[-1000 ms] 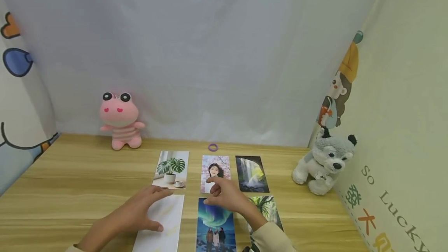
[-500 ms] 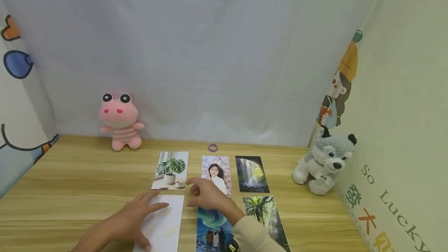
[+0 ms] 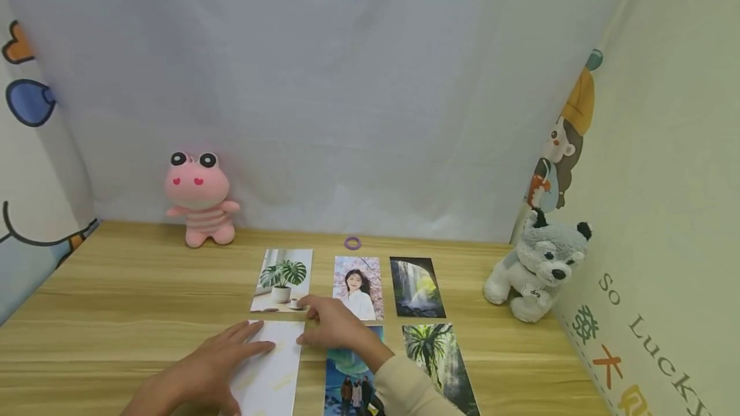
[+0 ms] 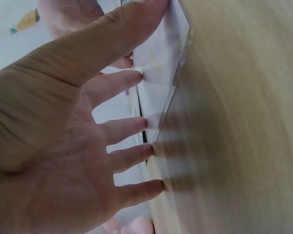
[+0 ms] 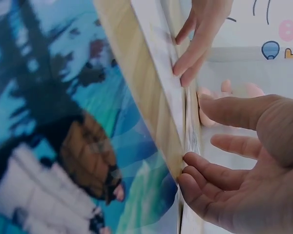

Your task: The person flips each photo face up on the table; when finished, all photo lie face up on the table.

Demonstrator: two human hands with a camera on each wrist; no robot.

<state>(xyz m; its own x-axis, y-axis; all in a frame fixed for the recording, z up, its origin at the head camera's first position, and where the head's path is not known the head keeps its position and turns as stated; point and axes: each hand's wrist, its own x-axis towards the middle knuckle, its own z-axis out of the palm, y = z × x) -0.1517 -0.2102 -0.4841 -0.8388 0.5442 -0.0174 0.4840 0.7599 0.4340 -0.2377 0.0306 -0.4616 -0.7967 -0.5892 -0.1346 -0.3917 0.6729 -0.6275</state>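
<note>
A white card (image 3: pixel 277 371) lies face down at the near left of two rows of photo cards. My left hand (image 3: pixel 208 361) spreads its straight fingers over the card's left side; in the left wrist view the fingertips (image 4: pixel 145 123) rest on or beside its edge. My right hand (image 3: pixel 336 325) is at the card's far right corner, thumb tip at the edge and index fingertip over the bottom of the potted-plant photo (image 3: pixel 286 268). In the right wrist view, a gap shows between its thumb and loosely bent fingers. The right wrist partly covers the aurora photo (image 3: pixel 347 393).
A portrait photo (image 3: pixel 360 303) and a waterfall photo (image 3: pixel 413 287) lie in the back row, with a forest photo (image 3: pixel 433 352) nearer. Behind them is a purple ring (image 3: pixel 352 243). A pink plush toy (image 3: pixel 199 194) stands back left, a grey plush dog (image 3: pixel 537 268) right.
My right hand has moved left from the portrait photo to the white card's corner. The left hand has drawn slightly back and lower along the card's left side. The cards lie much as before.
</note>
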